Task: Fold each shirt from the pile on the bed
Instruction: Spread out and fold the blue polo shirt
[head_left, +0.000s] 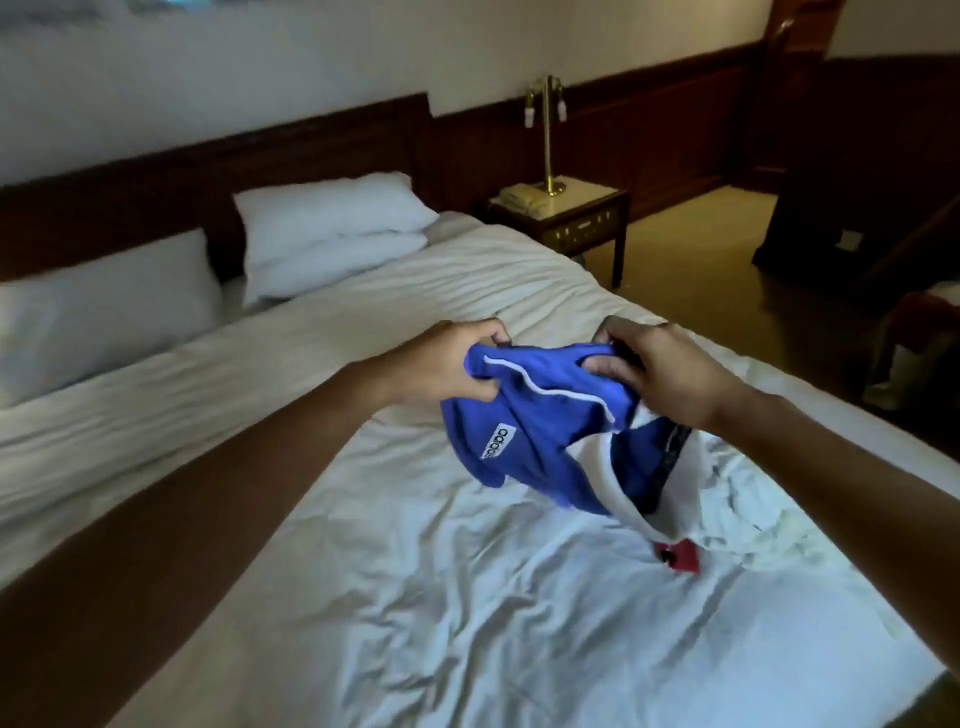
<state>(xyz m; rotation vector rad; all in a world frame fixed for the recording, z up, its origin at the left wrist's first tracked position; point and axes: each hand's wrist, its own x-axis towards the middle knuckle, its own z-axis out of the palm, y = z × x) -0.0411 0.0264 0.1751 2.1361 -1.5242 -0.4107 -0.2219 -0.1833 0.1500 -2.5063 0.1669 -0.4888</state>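
above the bed (415, 597), a blue shirt (550, 431) hangs between gripping hands (447, 364) (670, 374).

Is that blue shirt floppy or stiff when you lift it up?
Probably floppy: the blue shirt sags and bunches below where the left hand and right hand grip it. It seems light too, since fingers alone hold it above the bed.

Both bare — left hand (447, 366), right hand (675, 374).

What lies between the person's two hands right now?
In the head view, only the blue shirt: its white-piped top edge spans from the left hand to the right hand, both gripping it above the bed.
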